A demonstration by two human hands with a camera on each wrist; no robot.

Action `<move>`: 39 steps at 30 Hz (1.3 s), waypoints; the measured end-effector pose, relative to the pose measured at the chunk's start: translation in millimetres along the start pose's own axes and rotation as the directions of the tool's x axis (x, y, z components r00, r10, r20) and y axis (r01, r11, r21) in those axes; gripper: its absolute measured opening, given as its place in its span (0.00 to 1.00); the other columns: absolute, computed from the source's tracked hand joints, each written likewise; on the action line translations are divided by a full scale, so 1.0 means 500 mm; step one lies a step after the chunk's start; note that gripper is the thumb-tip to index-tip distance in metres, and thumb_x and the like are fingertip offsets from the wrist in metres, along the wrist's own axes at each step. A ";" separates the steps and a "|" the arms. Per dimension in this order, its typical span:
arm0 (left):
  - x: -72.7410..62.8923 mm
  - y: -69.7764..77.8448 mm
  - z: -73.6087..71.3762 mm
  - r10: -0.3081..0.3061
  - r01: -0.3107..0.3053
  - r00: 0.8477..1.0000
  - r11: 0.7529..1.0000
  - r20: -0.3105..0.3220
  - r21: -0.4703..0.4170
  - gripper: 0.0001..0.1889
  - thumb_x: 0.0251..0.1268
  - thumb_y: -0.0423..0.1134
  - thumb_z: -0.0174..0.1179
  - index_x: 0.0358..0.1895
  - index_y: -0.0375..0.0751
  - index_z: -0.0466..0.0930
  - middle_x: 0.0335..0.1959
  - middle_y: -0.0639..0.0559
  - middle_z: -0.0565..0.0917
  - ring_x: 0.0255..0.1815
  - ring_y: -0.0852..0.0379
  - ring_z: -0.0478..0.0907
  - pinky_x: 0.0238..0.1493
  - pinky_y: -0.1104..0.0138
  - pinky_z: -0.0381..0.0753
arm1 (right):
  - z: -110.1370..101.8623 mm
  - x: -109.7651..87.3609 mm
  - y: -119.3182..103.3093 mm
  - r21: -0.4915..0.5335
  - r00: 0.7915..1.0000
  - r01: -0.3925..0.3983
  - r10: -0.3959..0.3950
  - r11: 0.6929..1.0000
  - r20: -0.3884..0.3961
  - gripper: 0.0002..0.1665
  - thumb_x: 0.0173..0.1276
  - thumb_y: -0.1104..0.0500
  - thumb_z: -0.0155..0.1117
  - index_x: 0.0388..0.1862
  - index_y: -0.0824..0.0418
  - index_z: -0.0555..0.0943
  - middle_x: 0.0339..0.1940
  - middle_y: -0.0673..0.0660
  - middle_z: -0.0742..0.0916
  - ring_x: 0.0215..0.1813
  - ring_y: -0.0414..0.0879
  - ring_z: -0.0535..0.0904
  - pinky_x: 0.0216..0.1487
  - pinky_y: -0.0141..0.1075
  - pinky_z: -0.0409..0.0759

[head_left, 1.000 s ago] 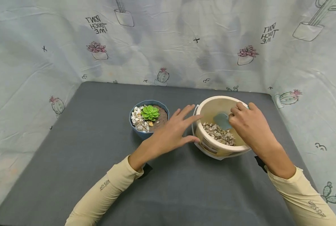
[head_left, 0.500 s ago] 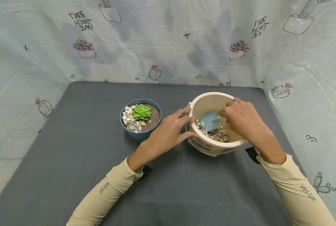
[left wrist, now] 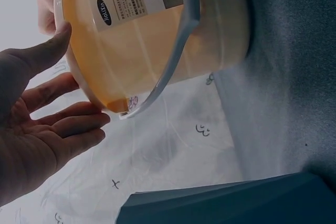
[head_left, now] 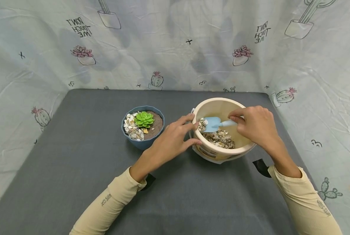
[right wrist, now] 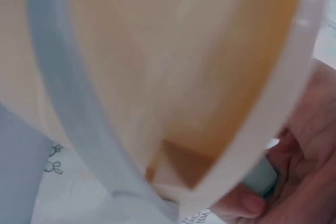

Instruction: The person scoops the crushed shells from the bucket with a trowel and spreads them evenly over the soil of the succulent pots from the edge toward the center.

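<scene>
My right hand (head_left: pixel 257 125) grips the handle of a small light-blue shovel (head_left: pixel 212 124) inside a cream bucket (head_left: pixel 222 151). The shovel lies nearly level, its blade toward the left wall with pebbles or shell bits at its tip. Several more shell bits (head_left: pixel 220 140) cover the bucket's floor. My left hand (head_left: pixel 170 140) touches the bucket's left rim, fingers fairly straight and thumb against the outside, as the left wrist view also shows. In the right wrist view, the shovel's handle end (right wrist: pixel 261 177) peeks out from my palm, while the bucket wall hides the blade.
Left of the bucket stands a blue faceted pot (head_left: pixel 143 143) with a green succulent (head_left: pixel 144 119), white shells (head_left: pixel 130 121) and brown soil (head_left: pixel 156 125). A pale bail handle (left wrist: pixel 178 45) hangs along the bucket's side. Printed cloth (head_left: pixel 175 49) walls in the grey table (head_left: pixel 192 202).
The shovel has gone from steeply tilted to nearly level, its blade moving left and up with shell bits at its tip. My left hand has come onto the rim. The head view has shifted slightly.
</scene>
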State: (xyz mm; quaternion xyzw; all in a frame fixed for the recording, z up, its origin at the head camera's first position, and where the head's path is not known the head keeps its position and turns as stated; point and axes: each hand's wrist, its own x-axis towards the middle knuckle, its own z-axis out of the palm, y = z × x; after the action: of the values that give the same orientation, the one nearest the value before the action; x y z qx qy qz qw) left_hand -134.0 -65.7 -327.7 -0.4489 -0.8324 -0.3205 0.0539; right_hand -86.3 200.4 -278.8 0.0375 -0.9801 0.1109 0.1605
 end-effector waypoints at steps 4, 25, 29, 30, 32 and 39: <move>-0.006 0.000 -0.003 -0.009 0.009 1.000 1.000 -0.010 -0.027 0.28 0.65 0.46 0.73 0.64 0.34 0.83 0.73 0.34 0.76 0.69 0.41 0.81 0.59 0.55 0.88 | -0.015 -0.013 -0.008 0.056 0.996 -0.079 0.081 0.995 -0.028 0.08 0.70 0.60 0.70 0.39 0.56 0.94 0.28 0.61 0.92 0.21 0.48 0.67 0.21 0.37 0.58; -0.035 -0.011 -0.037 -0.050 0.055 0.995 0.997 0.086 -0.061 0.36 0.70 0.49 0.69 0.78 0.43 0.70 0.82 0.40 0.66 0.76 0.41 0.75 0.75 0.50 0.77 | -0.093 -0.091 0.021 0.278 0.941 -0.262 0.308 0.924 -0.136 0.07 0.71 0.62 0.71 0.41 0.64 0.93 0.18 0.16 0.75 0.14 0.34 0.56 0.14 0.31 0.54; -0.071 -0.037 -0.093 -0.154 0.156 0.985 0.988 0.081 -0.018 0.42 0.66 0.53 0.71 0.81 0.45 0.66 0.84 0.43 0.64 0.79 0.42 0.72 0.74 0.48 0.77 | -0.092 -0.078 -0.009 0.325 0.949 -0.227 0.284 0.918 -0.137 0.07 0.70 0.63 0.72 0.42 0.65 0.93 0.22 0.15 0.77 0.20 0.32 0.64 0.16 0.28 0.59; -0.082 -0.048 -0.109 -0.184 0.185 0.980 0.983 0.078 -0.001 0.45 0.65 0.53 0.73 0.81 0.46 0.64 0.84 0.42 0.63 0.80 0.41 0.70 0.75 0.47 0.76 | -0.091 -0.074 -0.019 0.338 0.952 -0.212 0.272 0.917 -0.141 0.07 0.70 0.63 0.72 0.42 0.65 0.93 0.23 0.14 0.78 0.23 0.30 0.67 0.18 0.27 0.60; -0.107 -0.071 -0.142 -0.257 0.255 0.963 0.967 0.079 0.025 0.49 0.61 0.53 0.75 0.83 0.46 0.61 0.85 0.41 0.60 0.81 0.38 0.67 0.75 0.44 0.74 | -0.086 -0.065 -0.042 0.364 0.957 -0.177 0.246 0.914 -0.152 0.07 0.69 0.64 0.73 0.42 0.66 0.93 0.24 0.14 0.79 0.28 0.26 0.71 0.22 0.24 0.64; -0.193 -0.146 -0.200 -0.457 0.448 0.881 0.889 0.123 0.095 0.56 0.57 0.52 0.78 0.85 0.45 0.55 0.86 0.34 0.52 0.82 0.26 0.58 0.76 0.33 0.66 | -0.042 -0.041 -0.135 0.392 0.970 -0.056 0.143 0.918 -0.196 0.04 0.67 0.65 0.75 0.39 0.62 0.94 0.27 0.35 0.90 0.18 0.30 0.61 0.19 0.27 0.57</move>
State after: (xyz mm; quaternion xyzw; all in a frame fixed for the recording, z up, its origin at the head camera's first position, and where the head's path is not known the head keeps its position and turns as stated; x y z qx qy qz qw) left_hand -153.6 -221.2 -320.7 -0.2622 -0.9255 -0.2649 -0.0674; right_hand -52.9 140.4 -252.2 0.0056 -0.9160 0.3121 0.2519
